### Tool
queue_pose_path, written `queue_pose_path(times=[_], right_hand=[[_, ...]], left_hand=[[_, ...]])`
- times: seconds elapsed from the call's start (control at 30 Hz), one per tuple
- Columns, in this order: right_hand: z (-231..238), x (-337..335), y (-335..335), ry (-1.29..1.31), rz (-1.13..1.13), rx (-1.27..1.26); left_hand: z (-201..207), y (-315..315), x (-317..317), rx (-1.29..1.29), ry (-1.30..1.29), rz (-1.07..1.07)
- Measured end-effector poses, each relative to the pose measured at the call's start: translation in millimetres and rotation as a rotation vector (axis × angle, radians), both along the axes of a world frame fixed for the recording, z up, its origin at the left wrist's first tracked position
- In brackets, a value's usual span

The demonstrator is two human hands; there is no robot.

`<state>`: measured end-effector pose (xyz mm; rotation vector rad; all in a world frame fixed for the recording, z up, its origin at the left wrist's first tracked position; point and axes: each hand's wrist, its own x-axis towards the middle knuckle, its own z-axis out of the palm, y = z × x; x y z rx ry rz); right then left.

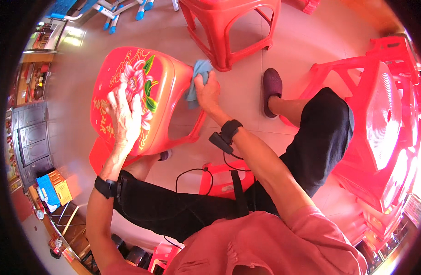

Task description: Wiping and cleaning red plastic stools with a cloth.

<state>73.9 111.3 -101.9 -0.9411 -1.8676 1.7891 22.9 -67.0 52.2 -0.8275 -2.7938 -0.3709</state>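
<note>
Left hand (124,112) rests half open, fingers little bent, on flowered seat of red stool (157,117), left of frame centre. Right hand (209,95) grips blue cloth (202,68) at stool's side, upper middle of frame.

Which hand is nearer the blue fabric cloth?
Right. The right hand grips the blue fabric cloth; the left hand rests farther left, on the flower-painted red plastic stool seat.

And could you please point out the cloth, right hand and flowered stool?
Cloth (202,68): head view, its upper part.
Right hand (208,94): head view, middle of the hand.
Flowered stool (151,103): head view, its printed seat.
</note>
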Motion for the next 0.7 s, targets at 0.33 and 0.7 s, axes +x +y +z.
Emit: queue_pose_path(times=[0.33,0.7], right_hand=[[-124.8,2.9,2.7,-0.255,0.127,-0.143],[-217.1,-35.5,60.1,-0.660,0.424,0.075]], left_hand=[[6.9,-9.3,7.0,-0.068,-0.032,0.032],[0.1,0.4,-2.9,-0.103,-0.067,0.050]])
